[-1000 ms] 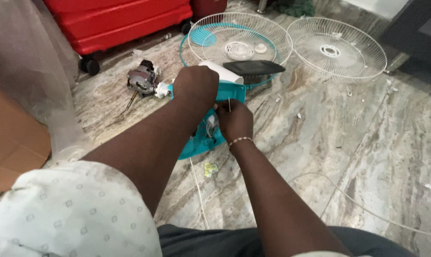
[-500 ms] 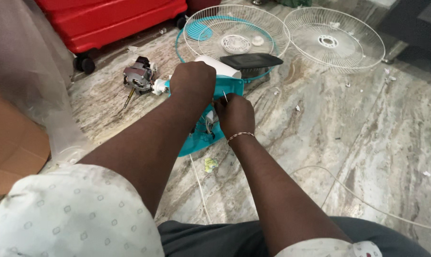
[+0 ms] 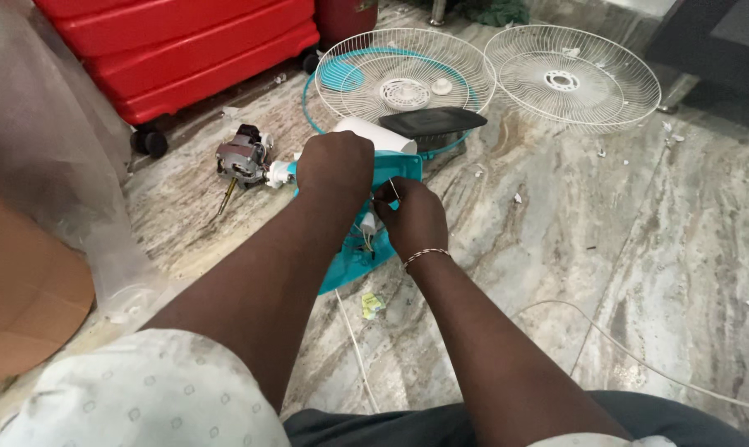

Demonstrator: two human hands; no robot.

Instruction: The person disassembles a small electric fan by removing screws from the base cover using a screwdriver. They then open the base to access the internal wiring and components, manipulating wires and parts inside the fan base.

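Head view shows us our left hand (image 3: 335,170) closed over the top of a teal fan housing (image 3: 366,248) that lies on the marble floor (image 3: 606,248), gripping it from above. Our right hand (image 3: 413,217), a beaded bracelet (image 3: 424,256) at its wrist, sits just beside the left, its fingers pinched narrow on what looks like a thin wire (image 3: 393,190) at the housing's open middle, though the view is too small to be sure. A grey motor (image 3: 242,157) lies just left of the housing, touching its white end. Beyond our hands, a dark panel (image 3: 432,122) rests against one white wire fan guard (image 3: 403,70), and a second guard (image 3: 573,79) lies to its right. A red suitcase (image 3: 184,45) stands at the far left, and a white cord (image 3: 354,339) runs along the floor toward us.
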